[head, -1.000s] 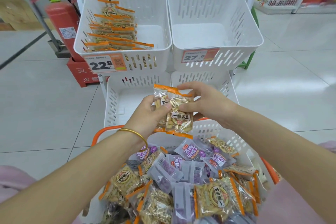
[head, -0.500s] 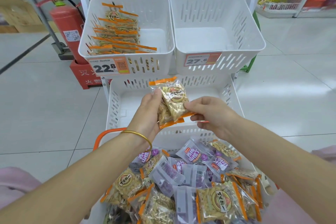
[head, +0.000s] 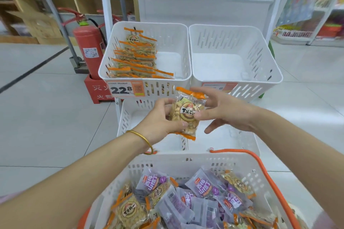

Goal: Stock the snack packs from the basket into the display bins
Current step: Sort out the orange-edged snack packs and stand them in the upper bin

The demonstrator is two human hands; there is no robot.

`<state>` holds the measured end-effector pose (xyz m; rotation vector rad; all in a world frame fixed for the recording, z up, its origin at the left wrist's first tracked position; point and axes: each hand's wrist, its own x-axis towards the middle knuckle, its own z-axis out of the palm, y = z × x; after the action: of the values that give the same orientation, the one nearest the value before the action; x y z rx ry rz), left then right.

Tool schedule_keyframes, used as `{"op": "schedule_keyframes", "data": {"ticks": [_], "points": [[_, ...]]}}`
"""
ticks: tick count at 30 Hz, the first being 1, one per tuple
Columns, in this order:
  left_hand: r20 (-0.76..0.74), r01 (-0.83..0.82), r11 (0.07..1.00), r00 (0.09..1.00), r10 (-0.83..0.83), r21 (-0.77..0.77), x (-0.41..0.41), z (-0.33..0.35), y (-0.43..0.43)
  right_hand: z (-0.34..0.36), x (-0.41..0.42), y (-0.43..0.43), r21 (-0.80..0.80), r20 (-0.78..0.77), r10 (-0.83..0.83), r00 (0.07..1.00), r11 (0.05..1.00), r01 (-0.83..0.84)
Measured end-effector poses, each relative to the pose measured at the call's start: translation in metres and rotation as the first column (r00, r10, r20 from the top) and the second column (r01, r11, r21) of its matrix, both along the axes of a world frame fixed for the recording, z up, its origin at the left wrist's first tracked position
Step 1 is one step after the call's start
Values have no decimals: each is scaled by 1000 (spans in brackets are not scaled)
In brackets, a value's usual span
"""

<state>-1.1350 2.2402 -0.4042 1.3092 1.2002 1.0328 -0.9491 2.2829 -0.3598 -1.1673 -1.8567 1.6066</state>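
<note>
My left hand grips a small stack of orange-edged nut snack packs above the lower bins. My right hand pinches the front pack with thumb and forefinger, its other fingers spread. The upper left display bin holds a row of the same orange packs along its left side. The upper right bin holds nothing. The white basket with orange handles sits close to me, full of orange and purple snack packs.
Two lower white bins sit under my hands. A red fire extinguisher stands left of the rack on a red base. Price tags hang on both upper bins. Wooden shelves stand at back left, other store shelves at right.
Both hands have lifted the orange packs up toward the upper bins. My right hand came back onto the front pack after letting go. The view has tilted upward.
</note>
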Motion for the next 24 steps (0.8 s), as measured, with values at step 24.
{"op": "schedule_keyframes", "data": {"ticks": [24], "points": [[-811,200,801,315,493,564,-85,-9,88,14,-132,178,236,567,-38,823,965,-117]]}}
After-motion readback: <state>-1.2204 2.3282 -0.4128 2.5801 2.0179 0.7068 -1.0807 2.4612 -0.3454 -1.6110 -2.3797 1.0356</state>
